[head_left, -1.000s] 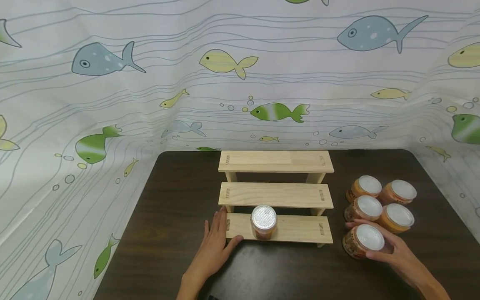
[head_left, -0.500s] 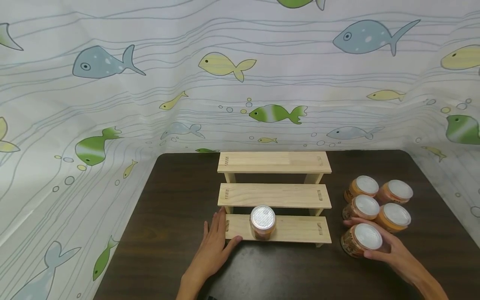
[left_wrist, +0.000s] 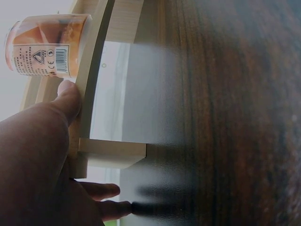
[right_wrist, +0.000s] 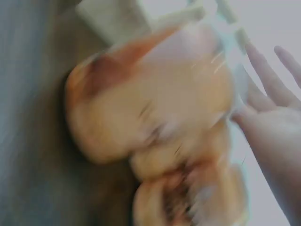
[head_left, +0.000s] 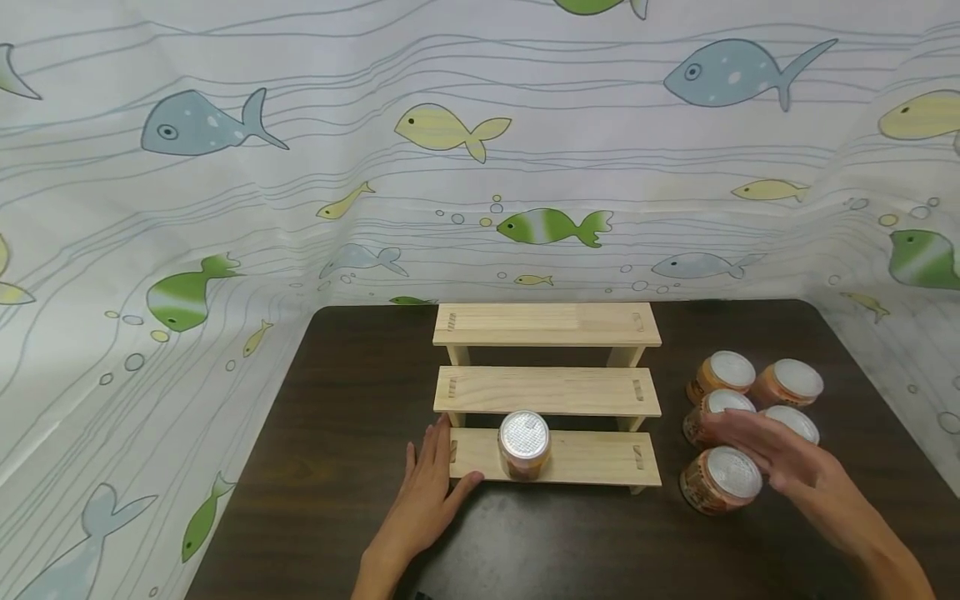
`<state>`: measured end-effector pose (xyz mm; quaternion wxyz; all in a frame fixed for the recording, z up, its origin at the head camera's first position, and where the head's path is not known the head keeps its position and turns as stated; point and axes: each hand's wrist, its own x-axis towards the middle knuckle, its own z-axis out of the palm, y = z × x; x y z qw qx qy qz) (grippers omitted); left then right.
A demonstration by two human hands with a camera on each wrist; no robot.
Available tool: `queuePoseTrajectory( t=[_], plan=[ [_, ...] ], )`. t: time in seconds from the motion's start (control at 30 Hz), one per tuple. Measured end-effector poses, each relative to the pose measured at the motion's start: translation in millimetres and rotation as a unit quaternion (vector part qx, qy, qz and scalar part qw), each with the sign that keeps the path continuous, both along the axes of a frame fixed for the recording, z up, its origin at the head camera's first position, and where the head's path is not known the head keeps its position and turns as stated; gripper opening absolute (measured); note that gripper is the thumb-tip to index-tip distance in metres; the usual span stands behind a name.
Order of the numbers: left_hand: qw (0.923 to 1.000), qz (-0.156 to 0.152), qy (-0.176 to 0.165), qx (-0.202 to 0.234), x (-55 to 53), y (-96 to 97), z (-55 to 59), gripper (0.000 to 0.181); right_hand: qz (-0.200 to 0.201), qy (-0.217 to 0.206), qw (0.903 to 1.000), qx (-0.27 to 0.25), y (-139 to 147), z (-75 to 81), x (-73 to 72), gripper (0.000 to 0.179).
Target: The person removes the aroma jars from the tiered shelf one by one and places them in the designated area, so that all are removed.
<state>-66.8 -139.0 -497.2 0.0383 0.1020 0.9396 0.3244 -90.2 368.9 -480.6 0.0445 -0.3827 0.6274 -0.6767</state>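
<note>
A three-tier wooden stand [head_left: 547,392] is on the dark table. One can with a silvery lid and orange label [head_left: 524,446] stands upright on its lowest step. My left hand [head_left: 423,504] rests against that step's left end, thumb at the front edge; in the left wrist view the thumb [left_wrist: 69,96] lies just by the can's base. To the right, my right hand [head_left: 810,475] is raised with fingers extended above a group of similar cans, holding nothing. The nearest can [head_left: 716,483] stands just left of it. Motion blurs the cans [right_wrist: 155,94] in the right wrist view.
Several more cans [head_left: 722,375] stand close together at the table's right, behind the nearest one; the hand partly covers some of them. A white fish-patterned cloth [head_left: 450,192] rises behind and beside the dark table [head_left: 337,400].
The right hand has let go of the nearest can on the right and lifted, its fingers now spread above the cans. The left hand stays at the stand. The head view has shifted slightly.
</note>
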Motion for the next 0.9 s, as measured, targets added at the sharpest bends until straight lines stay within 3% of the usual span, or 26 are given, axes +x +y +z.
queuePoseTrajectory(
  t=[0.13,0.27,0.53,0.73,0.9],
  plan=[
    [1.0000,0.002,-0.001,0.003,0.8,-0.4,0.3,0.094,0.027,0.018,0.9994,0.008,-20,21.6,-4.5,0.053],
    [1.0000,0.000,-0.002,0.004,1.0,-0.6,0.0,0.094,0.053,0.008,0.9975,0.045,-51,29.7,-5.2,0.056],
    [1.0000,0.001,0.005,0.003,0.9,-0.2,-2.2,0.094,0.105,-0.081,0.9900,0.050,-118,19.3,-11.6,0.066],
    [1.0000,-0.002,0.003,0.003,0.5,0.4,-3.0,0.094,0.077,-0.138,0.9852,0.067,-150,9.4,-19.1,0.067],
    [1.0000,0.000,0.001,0.000,-0.4,0.0,-2.5,0.094,0.058,-0.143,0.9853,0.073,-175,5.3,-26.3,0.066]
  ],
)
